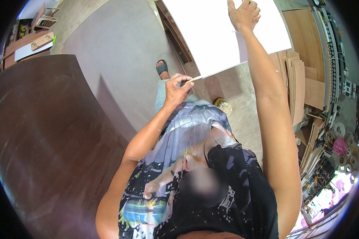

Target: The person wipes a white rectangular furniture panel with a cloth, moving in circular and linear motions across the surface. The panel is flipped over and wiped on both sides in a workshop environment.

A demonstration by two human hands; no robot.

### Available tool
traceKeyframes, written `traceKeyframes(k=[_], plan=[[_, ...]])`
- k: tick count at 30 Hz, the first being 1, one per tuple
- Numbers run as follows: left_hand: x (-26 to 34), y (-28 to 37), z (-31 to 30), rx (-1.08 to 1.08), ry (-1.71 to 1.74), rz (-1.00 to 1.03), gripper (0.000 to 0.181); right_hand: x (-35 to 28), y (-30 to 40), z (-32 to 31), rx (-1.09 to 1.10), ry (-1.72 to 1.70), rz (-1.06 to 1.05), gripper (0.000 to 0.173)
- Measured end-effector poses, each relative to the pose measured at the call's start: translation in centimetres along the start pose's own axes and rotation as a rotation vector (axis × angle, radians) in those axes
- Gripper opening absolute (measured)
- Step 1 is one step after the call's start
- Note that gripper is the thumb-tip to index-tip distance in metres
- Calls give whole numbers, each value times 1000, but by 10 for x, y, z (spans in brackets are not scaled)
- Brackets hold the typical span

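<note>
My left hand [177, 91] pinches a slim stick [194, 79], yellow near the fingers and white at its tip. The tip is at the near corner of a large white panel [209, 35]; whether it touches cannot be made out. Over the far part of that panel is my right hand [245, 15], its fingers bent and cut off by the top of the picture. Anything under those fingers is hidden. Below the panel shows a brown wooden frame or stack [179, 38].
A big dark brown board [48, 119] fills the left, beside a grey sheet [116, 38]. A tin can [223, 106] stands on the floor near my legs. Wooden offcuts [296, 86] lean at the right. Rolls [344, 149] and tools lie farther right.
</note>
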State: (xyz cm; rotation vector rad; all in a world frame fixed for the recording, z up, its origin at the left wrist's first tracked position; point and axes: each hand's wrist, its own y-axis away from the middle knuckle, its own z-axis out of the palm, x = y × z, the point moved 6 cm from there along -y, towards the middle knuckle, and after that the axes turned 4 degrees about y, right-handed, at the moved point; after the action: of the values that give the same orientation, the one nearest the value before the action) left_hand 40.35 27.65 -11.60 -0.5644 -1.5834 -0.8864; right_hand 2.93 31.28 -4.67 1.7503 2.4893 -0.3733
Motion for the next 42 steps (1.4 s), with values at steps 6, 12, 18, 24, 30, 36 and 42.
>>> traceKeyframes(k=[6,12,18,24,30,36,42], plan=[[-5,26,-3,-4,55,-68,20,-5,1,0,-7,-40,1,62],[-4,36,6,-56,129,-157,24,-8,1,2,4,-40,-4,62],[4,29,16,-76,18,-29,19,-5,-1,14,38,3,-9,62],[-12,23,14,128,527,-170,19,-8,-3,15,40,-1,-15,63],[11,12,25,188,106,-90,22,-9,-5,17,34,-2,-18,63],[10,0,26,266,22,-53,28,-13,-4,16,10,-14,-7,62],[4,-4,21,290,-1,-19,31,-17,-3,14,-4,-26,-3,62]])
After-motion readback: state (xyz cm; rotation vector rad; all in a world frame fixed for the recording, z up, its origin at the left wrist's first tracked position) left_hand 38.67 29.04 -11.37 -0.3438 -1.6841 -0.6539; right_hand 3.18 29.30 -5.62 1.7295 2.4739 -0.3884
